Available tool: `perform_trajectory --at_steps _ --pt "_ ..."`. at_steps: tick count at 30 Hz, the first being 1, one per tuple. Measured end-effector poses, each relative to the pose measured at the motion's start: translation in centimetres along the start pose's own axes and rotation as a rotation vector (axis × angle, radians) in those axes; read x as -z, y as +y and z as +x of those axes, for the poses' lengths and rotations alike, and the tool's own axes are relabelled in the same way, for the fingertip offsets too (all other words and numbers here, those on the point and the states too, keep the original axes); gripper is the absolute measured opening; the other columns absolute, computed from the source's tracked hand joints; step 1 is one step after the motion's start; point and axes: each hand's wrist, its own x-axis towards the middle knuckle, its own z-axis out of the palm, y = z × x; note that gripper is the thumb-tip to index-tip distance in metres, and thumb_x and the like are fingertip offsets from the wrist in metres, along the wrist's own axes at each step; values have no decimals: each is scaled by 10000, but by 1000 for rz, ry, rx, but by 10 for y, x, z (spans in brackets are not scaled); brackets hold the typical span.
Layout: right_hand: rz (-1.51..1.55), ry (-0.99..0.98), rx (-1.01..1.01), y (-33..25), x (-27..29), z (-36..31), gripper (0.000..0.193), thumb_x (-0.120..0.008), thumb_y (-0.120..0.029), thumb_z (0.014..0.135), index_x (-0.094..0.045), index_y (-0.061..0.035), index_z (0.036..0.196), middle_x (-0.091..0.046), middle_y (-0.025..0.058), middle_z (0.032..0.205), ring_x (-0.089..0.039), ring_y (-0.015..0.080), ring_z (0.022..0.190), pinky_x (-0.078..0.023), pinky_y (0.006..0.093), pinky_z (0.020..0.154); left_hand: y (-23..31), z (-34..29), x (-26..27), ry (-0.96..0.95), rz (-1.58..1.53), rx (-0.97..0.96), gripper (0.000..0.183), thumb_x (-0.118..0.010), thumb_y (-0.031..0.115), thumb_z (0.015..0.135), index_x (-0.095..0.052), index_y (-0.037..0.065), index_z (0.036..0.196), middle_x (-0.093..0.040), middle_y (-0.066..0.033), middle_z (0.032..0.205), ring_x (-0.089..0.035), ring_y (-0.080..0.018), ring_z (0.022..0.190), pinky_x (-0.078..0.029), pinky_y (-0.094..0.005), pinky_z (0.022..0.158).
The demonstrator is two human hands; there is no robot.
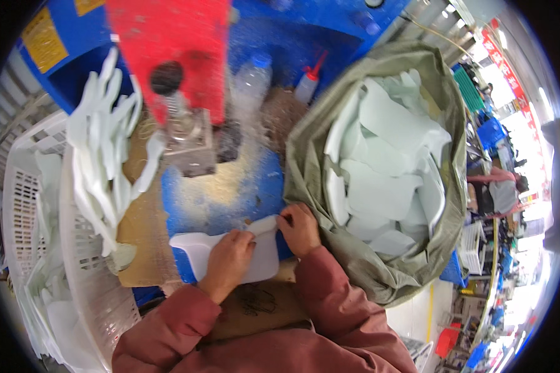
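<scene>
A white plastic piece (266, 256), pan-like with a flat body and a narrow raised strip, lies between my hands at the front of the blue worktop (269, 189). My left hand (229, 260) is closed on its middle, with the fingertips on the upper edge. At the piece's right end, the fingers of my right hand (298, 229) pinch the tip of the narrow strip. Just beyond my hands stands a red machine (171, 37) with a metal head (191, 146) and a black knob (167, 78). Pale shavings (214, 185) are scattered beneath that head.
An olive sack (308, 155) full of white plastic panels (382, 186) stands at the right. Long curved white pieces (99, 149) are heaped at the left, by a white basket (84, 273). A blue-capped bottle (253, 78) and a red-nozzled bottle (307, 84) stand behind. A person (501, 191) is far right.
</scene>
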Motion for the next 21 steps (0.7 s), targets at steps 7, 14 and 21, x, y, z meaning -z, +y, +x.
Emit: perform_trajectory --at_steps 7,14,21 --pt "491 -334 -497 -21 21 9 260 -736 -234 965 -708 -11 1095 -719 69 906 -658 132 788 -541 316 632 -25 -10 -19 32 -59 -80 200 -661 82 908 -652 9 1094 -661 -233 999 -630 -436 965 -506 -521 878" --pt "161 -488 -213 -14 17 18 259 -757 -212 915 -752 10 1047 -732 82 870 -681 160 701 -536 333 577 -42 -15 -29 -57 21 -31 408 -666 197 969 -584 6 1320 -669 -207 1188 -648 -392 1077 -525 -461 934" --pt "-121 -268 315 -56 43 -10 246 -743 -110 881 -738 -6 1104 -742 187 953 -730 346 870 -570 415 789 -43 -14 -4 93 48 -276 559 -722 253 941 -562 25 1426 -642 -214 1281 -590 -384 1235 -503 -437 1020"
